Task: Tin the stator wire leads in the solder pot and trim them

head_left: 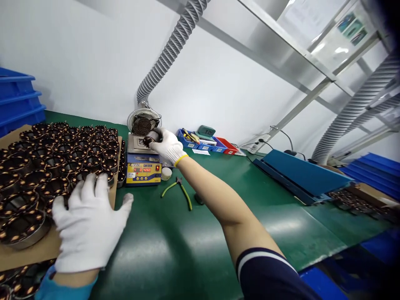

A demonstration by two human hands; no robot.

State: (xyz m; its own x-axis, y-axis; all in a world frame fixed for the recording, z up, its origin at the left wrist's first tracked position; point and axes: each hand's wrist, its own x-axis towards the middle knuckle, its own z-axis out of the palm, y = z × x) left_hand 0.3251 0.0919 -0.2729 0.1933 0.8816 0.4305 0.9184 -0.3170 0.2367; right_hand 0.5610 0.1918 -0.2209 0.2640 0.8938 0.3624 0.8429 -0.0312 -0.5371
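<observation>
My right hand, in a white glove, is stretched far forward and closed on a small round wound coil part, which it holds over the top plate of a solder pot unit with a yellow front and red digits. My left hand, also gloved, lies open with fingers spread at the right edge of a cardboard sheet. Several dark ring-shaped coil parts with copper windings cover that sheet, and the fingertips touch the nearest ones.
A grey ribbed extraction hose ends in a round grille just behind the solder pot. Green-handled cutters lie on the green mat. Small blue and red bins stand at the back, blue trays at far left, a blue panel at right.
</observation>
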